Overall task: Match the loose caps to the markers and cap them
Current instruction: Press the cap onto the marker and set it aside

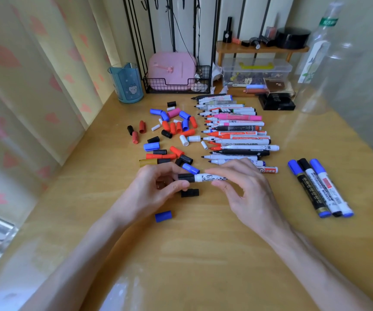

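Above the wooden desk (203,243), my left hand (156,185) pinches a black cap (186,177) that sits on the end of a white marker (210,178). The marker's barrel is held by my right hand (241,187). Just below lie a loose black cap (190,193) and a blue cap (163,216). Many loose caps (172,129) in red, blue, black, white and pink are scattered beyond my left hand. A row of uncapped markers (237,131) lies beyond my right hand. Three capped markers (320,187) lie together at the right.
At the back stand a blue cup (127,83), a wire basket (177,83) holding a pink item, a clear plastic box (256,71) under a small wooden shelf (261,49), and a black box (276,102). A clear bottle (318,63) rises at the right. A curtain hangs at the left.
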A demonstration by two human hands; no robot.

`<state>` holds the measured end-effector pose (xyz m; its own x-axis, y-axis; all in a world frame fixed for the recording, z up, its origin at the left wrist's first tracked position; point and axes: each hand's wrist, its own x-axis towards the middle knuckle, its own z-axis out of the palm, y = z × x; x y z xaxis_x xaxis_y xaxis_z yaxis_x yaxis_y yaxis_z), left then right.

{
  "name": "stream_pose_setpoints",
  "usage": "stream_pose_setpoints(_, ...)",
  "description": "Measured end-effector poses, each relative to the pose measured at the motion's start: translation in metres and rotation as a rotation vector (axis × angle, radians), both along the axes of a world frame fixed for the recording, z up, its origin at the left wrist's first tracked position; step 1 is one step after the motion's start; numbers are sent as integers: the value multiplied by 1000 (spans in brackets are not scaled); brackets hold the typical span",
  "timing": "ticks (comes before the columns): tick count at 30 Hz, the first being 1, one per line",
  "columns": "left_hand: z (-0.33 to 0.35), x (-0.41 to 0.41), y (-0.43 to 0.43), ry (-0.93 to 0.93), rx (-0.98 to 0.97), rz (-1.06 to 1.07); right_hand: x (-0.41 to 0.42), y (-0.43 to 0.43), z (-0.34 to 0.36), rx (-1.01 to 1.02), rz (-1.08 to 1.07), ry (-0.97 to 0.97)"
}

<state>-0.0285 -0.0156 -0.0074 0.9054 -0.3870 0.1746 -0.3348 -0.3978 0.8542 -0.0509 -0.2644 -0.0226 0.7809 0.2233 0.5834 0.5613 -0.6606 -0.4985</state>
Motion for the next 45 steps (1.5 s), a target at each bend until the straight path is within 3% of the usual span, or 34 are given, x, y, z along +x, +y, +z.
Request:
stream_pose_setpoints(11,2,0,1,-172,108,14,-3,6,0,32,-18,60)
stream_pose_setpoints(16,4,3,12,-287,186,166,7,1,-3,33,-108,60)
stream_pose_setpoints(22,5,5,50,-207,327,1,7,-15,1,66,-209,56)
stream_pose_setpoints(26,-5,3,49,-350,508,-17,7,-11,-1,63,-185,52)
stream_pose_setpoints(32,-3,5,52,-317,436,32,6,-10,-4,44,-169,68)
stream_pose_setpoints(39,-13,8,48,-414,588,76,3,-5,-3,42,-155,73)
stream_pose_setpoints(45,-1,8,55,-401,521,106,4,-6,-3,39,-155,86)
